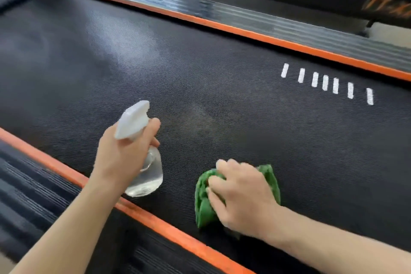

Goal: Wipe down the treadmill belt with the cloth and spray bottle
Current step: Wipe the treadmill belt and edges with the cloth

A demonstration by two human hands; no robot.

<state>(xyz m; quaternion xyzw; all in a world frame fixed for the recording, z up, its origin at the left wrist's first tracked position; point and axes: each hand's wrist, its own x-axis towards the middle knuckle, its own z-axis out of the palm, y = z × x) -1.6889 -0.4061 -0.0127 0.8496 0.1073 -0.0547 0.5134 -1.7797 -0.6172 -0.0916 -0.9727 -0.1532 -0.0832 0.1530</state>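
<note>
A: What is the left hand [121, 153] doing?

B: It is wrapped round the neck of the bottle [144, 169], with the fingers curled under the white spray head [132, 121]. The clear body hangs just below the fist, above the belt [200, 78] near its closer edge. Whether the base touches the belt I cannot tell.

A: And the right hand [240, 196]?

B: It presses down on the cloth [203, 202], fingers bent and bunching the green fabric beneath the palm. The cloth lies on the belt, spilling out to the left of the fingers and a little past the knuckles.

A: How do the two stand to each other?

B: Apart, with bare belt between bottle and cloth. Beyond the right hand, well off, a row of white marks [327, 83] sits on the belt. An orange strip [155, 222] runs just behind both wrists, and another [244, 32] far past the fingertips, beside a ribbed rail [222, 12].
</note>
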